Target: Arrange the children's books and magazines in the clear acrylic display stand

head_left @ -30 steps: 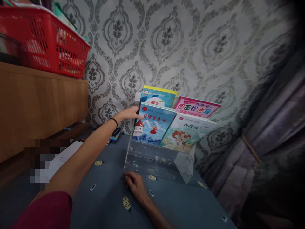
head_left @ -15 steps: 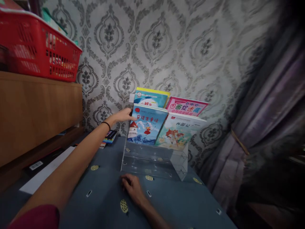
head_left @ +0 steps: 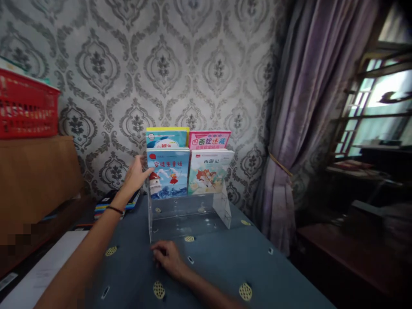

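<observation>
At the left side of the acrylic book rack (head_left: 180,208), my left hand (head_left: 135,175) has its thumb stretched to the edge of a blue picture book (head_left: 170,174). Its fingers are apart, partly hidden toward the book's far side. To the right of that book, a white-and-green picture book (head_left: 210,171) leans in the same front row. Behind them stand a teal book with a yellow edge (head_left: 167,138) and a pink book (head_left: 209,139). My right hand (head_left: 168,257) rests on the table before the rack, empty, fingers loosely bent and apart.
A patterned blue-grey cloth (head_left: 206,283) covers the table. A small stack of books (head_left: 106,201) lies behind my left forearm, with white paper (head_left: 48,266) nearer. A red basket (head_left: 28,105) sits on a wooden cabinet (head_left: 38,171). A tied curtain (head_left: 289,128) hangs at right.
The view has swung right, bringing a window into sight. The rack and books now face me more squarely. My left hand stays by the blue book's left edge; my right still rests on the table.
</observation>
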A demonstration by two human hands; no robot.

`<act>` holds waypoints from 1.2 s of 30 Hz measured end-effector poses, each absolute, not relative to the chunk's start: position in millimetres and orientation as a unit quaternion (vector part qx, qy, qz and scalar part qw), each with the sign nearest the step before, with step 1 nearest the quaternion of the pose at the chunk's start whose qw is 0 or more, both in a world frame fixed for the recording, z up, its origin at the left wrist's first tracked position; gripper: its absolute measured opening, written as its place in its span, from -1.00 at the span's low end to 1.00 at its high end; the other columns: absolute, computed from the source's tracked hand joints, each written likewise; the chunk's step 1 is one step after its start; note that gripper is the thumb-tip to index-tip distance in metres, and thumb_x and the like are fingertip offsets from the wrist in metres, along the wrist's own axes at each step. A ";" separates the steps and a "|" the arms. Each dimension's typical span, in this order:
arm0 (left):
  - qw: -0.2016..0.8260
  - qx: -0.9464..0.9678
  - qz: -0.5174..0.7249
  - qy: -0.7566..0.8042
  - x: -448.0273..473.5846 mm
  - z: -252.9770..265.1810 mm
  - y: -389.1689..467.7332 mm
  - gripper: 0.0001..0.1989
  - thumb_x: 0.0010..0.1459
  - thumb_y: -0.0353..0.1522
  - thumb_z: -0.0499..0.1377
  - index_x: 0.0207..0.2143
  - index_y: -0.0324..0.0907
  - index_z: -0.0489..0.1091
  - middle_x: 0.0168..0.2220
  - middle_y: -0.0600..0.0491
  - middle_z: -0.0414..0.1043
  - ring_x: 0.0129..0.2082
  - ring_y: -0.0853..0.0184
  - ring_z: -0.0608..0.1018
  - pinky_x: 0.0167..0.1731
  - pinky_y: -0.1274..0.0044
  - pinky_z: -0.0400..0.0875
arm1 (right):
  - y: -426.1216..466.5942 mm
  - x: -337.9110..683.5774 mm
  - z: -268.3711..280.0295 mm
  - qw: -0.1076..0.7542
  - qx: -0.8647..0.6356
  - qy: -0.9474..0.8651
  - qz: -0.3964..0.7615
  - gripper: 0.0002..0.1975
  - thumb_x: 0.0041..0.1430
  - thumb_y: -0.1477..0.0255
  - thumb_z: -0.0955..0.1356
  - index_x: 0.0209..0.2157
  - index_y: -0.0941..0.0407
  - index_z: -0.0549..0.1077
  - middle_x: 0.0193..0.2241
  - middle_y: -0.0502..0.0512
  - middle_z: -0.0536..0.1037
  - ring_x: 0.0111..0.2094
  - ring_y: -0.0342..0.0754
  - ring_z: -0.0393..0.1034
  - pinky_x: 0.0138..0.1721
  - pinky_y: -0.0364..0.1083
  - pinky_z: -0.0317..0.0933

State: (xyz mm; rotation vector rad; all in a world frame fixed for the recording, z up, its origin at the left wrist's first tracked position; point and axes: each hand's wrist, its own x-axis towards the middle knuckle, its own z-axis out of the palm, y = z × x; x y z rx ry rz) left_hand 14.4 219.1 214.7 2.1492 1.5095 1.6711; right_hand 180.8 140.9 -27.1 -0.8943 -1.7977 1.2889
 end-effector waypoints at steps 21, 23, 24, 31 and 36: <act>0.210 0.726 0.467 0.460 191.2 111.5 218.1 -0.39 0.22 -0.34 0.08 0.30 -0.18 0.04 -0.48 0.17 0.44 -0.56 0.36 0.52 -0.39 0.53 0.39 | 203.7 381.3 32.8 0.622 -0.438 -0.571 0.308 -0.56 0.11 0.10 0.31 -0.18 0.16 0.52 -0.45 0.08 0.56 -0.49 -0.06 0.42 -0.49 -0.11 0.26; 0.241 0.710 0.475 0.461 197.4 111.9 217.2 -0.34 0.21 -0.35 0.08 0.33 -0.16 -0.03 -0.46 0.18 0.45 -0.59 0.39 0.51 -0.45 0.56 0.39 | 221.6 394.9 46.5 0.664 -0.449 -0.552 0.230 -0.57 0.11 0.13 0.31 -0.15 0.16 0.52 -0.32 0.17 0.60 -0.32 0.02 0.48 -0.35 -0.05 0.34; 0.254 0.700 0.482 0.462 200.7 111.9 216.8 -0.32 0.21 -0.35 0.08 0.34 -0.15 -0.08 -0.45 0.18 0.46 -0.59 0.40 0.51 -0.47 0.57 0.38 | 231.3 400.6 55.2 0.683 -0.446 -0.545 0.193 -0.57 0.11 0.16 0.30 -0.13 0.17 0.51 -0.25 0.22 0.60 -0.23 0.06 0.48 -0.25 -0.01 0.36; 0.348 0.624 0.536 0.449 215.7 111.1 215.3 -0.26 0.27 -0.30 0.05 0.38 -0.12 -0.27 -0.47 0.20 0.39 -0.64 0.46 0.49 -0.66 0.68 0.23 | 292.2 413.6 117.7 0.695 -0.354 -0.593 0.201 -0.48 0.00 0.37 0.28 0.04 0.16 0.46 0.06 0.24 0.54 0.07 0.11 0.41 0.13 0.10 0.25; 0.403 0.604 0.540 0.425 213.2 114.3 214.7 -0.20 0.22 -0.23 0.12 0.37 -0.11 -0.25 -0.55 0.26 0.35 -0.68 0.44 0.47 -0.65 0.67 0.26 | 303.3 406.9 126.5 0.691 -0.308 -0.608 0.240 -0.49 0.00 0.41 0.27 0.04 0.14 0.45 0.02 0.16 0.58 0.07 0.10 0.41 0.12 0.09 0.26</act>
